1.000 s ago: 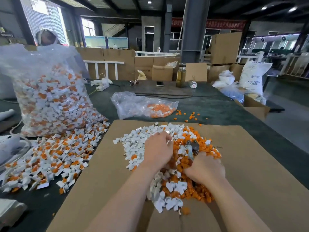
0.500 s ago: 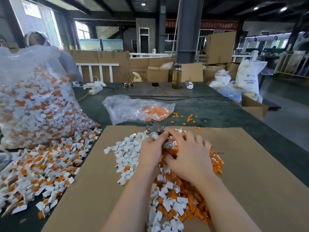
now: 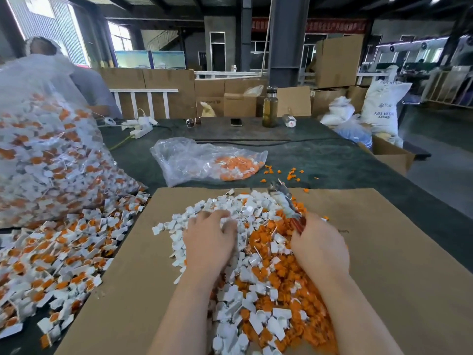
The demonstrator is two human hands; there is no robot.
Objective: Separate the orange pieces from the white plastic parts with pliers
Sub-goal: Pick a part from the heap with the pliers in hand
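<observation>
Orange plastic pieces point(image 3: 281, 278) and white plastic parts point(image 3: 217, 208) lie heaped together on our flat brown cardboard sheet point(image 3: 396, 252). Our left hand point(image 3: 210, 242) rests on the white side, fingers curled into the heap. Our right hand point(image 3: 320, 249) grips the red-handled metal pliers point(image 3: 284, 201), pointing toward eleven o'clock. A clear plastic bag point(image 3: 204, 157) of orange pieces sits at twelve o'clock.
</observation>
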